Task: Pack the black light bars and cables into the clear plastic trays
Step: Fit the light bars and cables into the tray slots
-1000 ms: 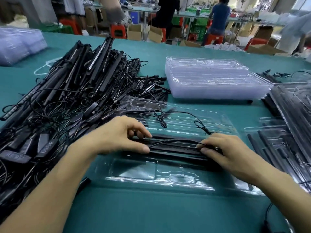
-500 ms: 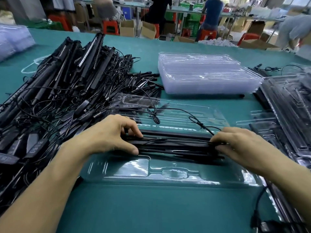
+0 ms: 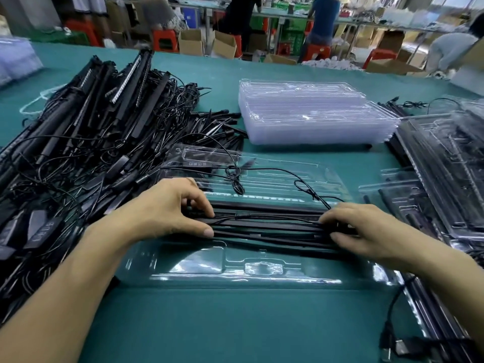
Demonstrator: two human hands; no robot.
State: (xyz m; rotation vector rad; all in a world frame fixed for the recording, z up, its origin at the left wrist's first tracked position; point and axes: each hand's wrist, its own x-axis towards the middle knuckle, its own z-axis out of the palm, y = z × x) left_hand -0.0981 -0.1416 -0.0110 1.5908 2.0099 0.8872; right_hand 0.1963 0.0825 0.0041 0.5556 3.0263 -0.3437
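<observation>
No readable brand or text: the inline controller (image 3: 198, 163) lying on the far part of the clear tray (image 3: 235, 269) shows a row of small white button marks, too small to read; controllers in the pile at left carry similar pale marks, also illegible. Green table (image 3: 235, 326) carries the open tray at centre, just in front of the person. A bundle of black light bars (image 3: 269, 227) lies lengthwise across the tray's middle, thin cables (image 3: 235, 180) looping off it over the tray's far half. Big tangled pile of loose bars and cables (image 3: 91, 132) fills the left side, touching the tray's left end. Stack of empty clear trays (image 3: 314, 119) sits behind, apart from the open one. Packed trays (image 3: 445, 179) overlap at right, and a black USB plug and lead (image 3: 387, 349) lie at lower right. Background: cardboard boxes (image 3: 191, 41), red stools (image 3: 163, 39), people at another bench, blurred. Left hand (image 3: 167, 213) grips the bundle's left end, fingers curled over the top, thumb along the near side. Right hand (image 3: 366, 231) grips the right end, fingers curled onto the bars. Both forearms reach in from the bottom edge, and the hands hide the bundle's ends.
</observation>
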